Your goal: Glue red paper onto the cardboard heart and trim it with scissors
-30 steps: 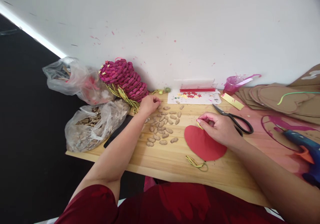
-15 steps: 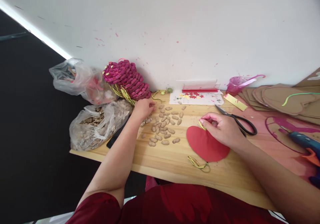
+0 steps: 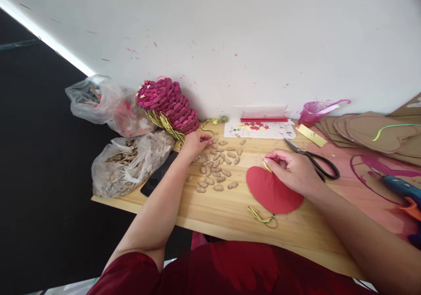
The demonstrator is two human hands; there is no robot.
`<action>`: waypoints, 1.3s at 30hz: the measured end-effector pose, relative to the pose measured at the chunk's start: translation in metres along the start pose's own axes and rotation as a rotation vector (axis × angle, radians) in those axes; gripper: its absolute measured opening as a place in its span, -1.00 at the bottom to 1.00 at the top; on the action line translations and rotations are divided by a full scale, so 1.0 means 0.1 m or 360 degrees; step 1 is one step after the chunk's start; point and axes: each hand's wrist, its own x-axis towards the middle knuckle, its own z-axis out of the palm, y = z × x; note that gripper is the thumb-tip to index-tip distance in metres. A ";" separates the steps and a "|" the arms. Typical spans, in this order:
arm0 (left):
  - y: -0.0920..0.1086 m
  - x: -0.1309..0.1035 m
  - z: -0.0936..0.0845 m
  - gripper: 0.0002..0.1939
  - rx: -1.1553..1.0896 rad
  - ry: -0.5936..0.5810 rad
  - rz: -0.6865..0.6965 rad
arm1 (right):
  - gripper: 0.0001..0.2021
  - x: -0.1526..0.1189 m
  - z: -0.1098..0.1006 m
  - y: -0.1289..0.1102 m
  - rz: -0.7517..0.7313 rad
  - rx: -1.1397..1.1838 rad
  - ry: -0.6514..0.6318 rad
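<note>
A red heart-shaped piece (image 3: 274,194) lies on the wooden table in front of me. My right hand (image 3: 291,168) rests over its upper right part, thumb and fingers pinching a short yellow cord loop (image 3: 267,166) at its top edge. A bundle of yellow-green cord (image 3: 261,216) lies just below the heart. To the left, several unshelled peanuts (image 3: 216,164) are spread loosely over the wood. My left hand (image 3: 196,145) is at their far left edge, fingers bent and slightly apart, fingertips close to the upper peanuts. Its palm side is hidden.
Black scissors (image 3: 312,159) lie beyond my right hand. At right are cardboard shapes (image 3: 368,130), a glue gun (image 3: 397,187) and a pink-stained cup (image 3: 309,113). Paper with star cutouts (image 3: 230,130) sits by the wall. Magenta peanut-covered pieces (image 3: 171,104), a plastic bag (image 3: 128,165) and a dark phone-like slab (image 3: 158,176) stand left.
My left hand has shifted a little to the right, toward the upper peanuts, uncovering more of the dark slab. The right hand keeps its pinch on the cord loop.
</note>
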 end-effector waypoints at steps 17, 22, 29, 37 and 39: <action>-0.07 -0.08 -0.34 -0.77 0.0293 0.0377 0.0064 | -0.75 0.00 -0.01 0.02 -0.0013 -0.0027 -0.0001; -0.18 -0.14 -0.51 -0.72 0.0662 0.0363 -0.0130 | -0.76 -0.01 0.00 0.03 -0.0032 -0.0007 -0.0005; -0.24 -0.06 -0.17 -0.72 0.0598 0.0206 0.0004 | -0.75 0.00 0.01 0.06 -0.0027 0.0001 -0.0016; -0.22 0.00 -0.02 -0.73 0.0383 0.0264 0.0079 | -0.74 -0.01 -0.01 0.00 -0.0013 -0.0012 0.0003; -0.23 0.01 0.00 -0.72 0.0311 0.0269 0.0079 | -0.74 -0.01 -0.02 -0.02 -0.0006 -0.0008 0.0000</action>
